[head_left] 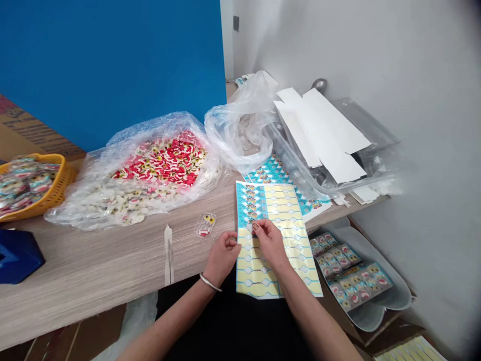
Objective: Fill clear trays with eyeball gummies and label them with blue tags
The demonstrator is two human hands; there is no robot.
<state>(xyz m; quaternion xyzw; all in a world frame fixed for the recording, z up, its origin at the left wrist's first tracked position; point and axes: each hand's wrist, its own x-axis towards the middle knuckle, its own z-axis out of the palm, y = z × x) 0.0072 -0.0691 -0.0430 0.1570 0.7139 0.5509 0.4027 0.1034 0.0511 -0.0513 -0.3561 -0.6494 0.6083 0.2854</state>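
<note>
A sticker sheet (296,253) hangs partly over the table's front edge, with a few blue printed stickers left at its top left and bare yellowish backing elsewhere. My left hand (222,255), with a bangle at the wrist, has its fingers curled at the sheet's left edge. Over the sheet, my right hand (271,243) pinches a small pale corner of a sticker (250,228) just below the printed ones. Left of the sheet lies a small clear plastic pack (206,224) with two yellow eyes and a red mouth inside.
A plastic bag (93,200) of red and white pieces lies open at the back. Left are a yellow basket (62,183) and a blue holder (18,255). A paper strip (169,255) lies in front. Right are a clear bin (300,175), white cards (326,135) and a lower box of packs (398,296).
</note>
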